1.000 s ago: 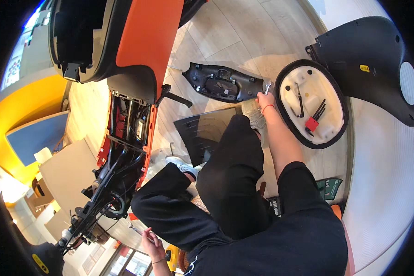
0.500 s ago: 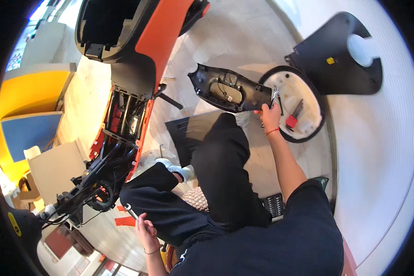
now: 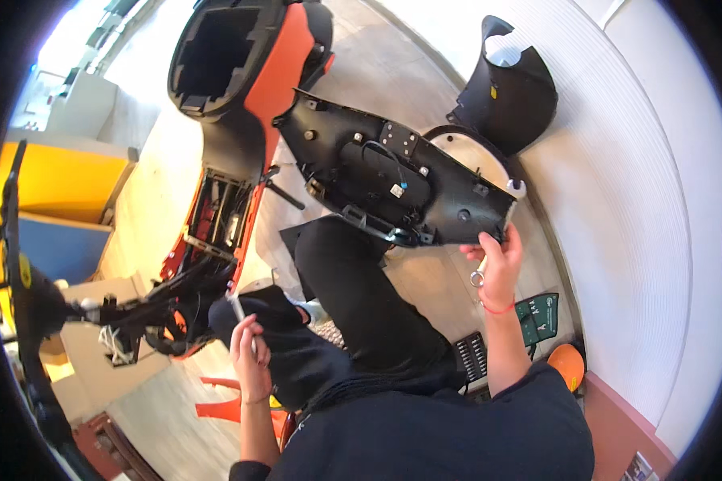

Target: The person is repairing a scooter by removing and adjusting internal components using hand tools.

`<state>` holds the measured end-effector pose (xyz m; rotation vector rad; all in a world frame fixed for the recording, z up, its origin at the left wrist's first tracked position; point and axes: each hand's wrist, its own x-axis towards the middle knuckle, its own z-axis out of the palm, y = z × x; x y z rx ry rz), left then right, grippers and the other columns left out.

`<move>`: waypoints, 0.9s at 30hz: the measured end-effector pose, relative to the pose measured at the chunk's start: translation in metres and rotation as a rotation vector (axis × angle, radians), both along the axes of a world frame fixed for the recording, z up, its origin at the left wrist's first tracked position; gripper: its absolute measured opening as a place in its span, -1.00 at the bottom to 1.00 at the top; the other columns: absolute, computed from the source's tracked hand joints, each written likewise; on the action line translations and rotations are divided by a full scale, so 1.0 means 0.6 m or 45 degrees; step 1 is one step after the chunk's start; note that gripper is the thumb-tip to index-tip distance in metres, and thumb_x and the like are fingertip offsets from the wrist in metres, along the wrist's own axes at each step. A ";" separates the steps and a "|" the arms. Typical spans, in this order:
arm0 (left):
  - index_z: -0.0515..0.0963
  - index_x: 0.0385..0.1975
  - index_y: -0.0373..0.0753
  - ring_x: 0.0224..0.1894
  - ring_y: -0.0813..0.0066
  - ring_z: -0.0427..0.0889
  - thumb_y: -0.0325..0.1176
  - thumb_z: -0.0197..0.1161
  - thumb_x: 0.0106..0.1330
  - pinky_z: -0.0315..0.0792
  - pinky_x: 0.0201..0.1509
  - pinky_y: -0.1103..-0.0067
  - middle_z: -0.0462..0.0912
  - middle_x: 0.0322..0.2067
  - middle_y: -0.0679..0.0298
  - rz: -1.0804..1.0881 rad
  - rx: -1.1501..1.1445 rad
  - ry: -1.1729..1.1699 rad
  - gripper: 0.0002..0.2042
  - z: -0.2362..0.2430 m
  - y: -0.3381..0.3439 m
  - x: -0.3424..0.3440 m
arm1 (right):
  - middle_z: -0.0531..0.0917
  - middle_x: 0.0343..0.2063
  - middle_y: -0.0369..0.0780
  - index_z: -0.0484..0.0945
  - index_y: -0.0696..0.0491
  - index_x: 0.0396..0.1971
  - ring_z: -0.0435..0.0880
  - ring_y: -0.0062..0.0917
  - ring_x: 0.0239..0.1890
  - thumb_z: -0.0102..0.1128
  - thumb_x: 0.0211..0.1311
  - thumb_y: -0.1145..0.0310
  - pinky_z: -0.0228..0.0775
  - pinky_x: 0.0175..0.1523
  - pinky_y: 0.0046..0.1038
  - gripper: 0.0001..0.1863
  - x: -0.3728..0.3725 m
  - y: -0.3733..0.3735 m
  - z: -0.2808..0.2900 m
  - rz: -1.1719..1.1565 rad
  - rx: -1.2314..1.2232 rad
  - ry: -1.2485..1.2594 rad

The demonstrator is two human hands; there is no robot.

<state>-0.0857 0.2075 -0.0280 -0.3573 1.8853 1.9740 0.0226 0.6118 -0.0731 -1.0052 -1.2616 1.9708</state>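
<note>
Black panel (image 3: 449, 200) hangs above the floor (image 3: 435, 295), its end pinched in my right hand (image 3: 501, 260) with a wrench (image 3: 519, 192); my left hand (image 3: 253, 353) grips a metal tool (image 3: 238, 309). I judge it a lifting step, calling next for steady support.

A red bracelet (image 3: 497, 309) sits behind the right hand (image 3: 503, 266), a thin band (image 3: 254, 400) behind the left hand (image 3: 249, 353); black trousers (image 3: 369, 297) between, black top (image 3: 449, 433) farther back.

Black panel (image 3: 381, 186) before oval tray (image 3: 467, 151)

Black panel (image 3: 373, 178); red wristband (image 3: 499, 309); blue board (image 3: 60, 250); orange-black scooter (image 3: 277, 90).
</note>
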 end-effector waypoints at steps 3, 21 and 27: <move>0.46 0.17 -0.27 -0.61 0.79 0.20 -0.29 -0.07 0.58 0.03 -0.61 0.78 0.51 -0.18 0.36 -0.042 0.195 -0.007 -0.69 0.009 0.033 0.005 | 0.68 -0.28 -0.10 0.39 0.29 0.06 0.71 -0.45 -0.51 0.07 0.27 0.58 0.57 -0.41 -0.53 -0.64 0.041 -0.045 0.042 0.112 -0.021 0.102; 0.47 0.17 -0.09 0.10 0.38 0.59 0.07 0.02 0.47 0.48 0.12 0.34 0.65 0.00 0.32 0.405 0.354 -0.131 -0.55 0.070 -0.031 0.126 | 0.68 -0.28 -0.07 0.37 0.32 0.10 0.69 -0.43 -0.54 0.10 0.24 0.54 0.53 -0.46 -0.56 -0.58 0.106 -0.177 0.098 0.673 -0.243 -0.025; 0.47 0.15 -0.04 0.12 0.44 0.56 0.12 0.05 0.45 0.48 0.08 0.38 0.63 0.04 0.38 0.467 0.204 -0.191 -0.54 0.087 -0.045 0.149 | 0.68 -0.31 -0.07 0.38 0.32 0.06 0.70 -0.44 -0.51 0.13 0.25 0.49 0.54 -0.45 -0.56 -0.60 0.110 -0.192 0.102 0.722 -0.247 0.015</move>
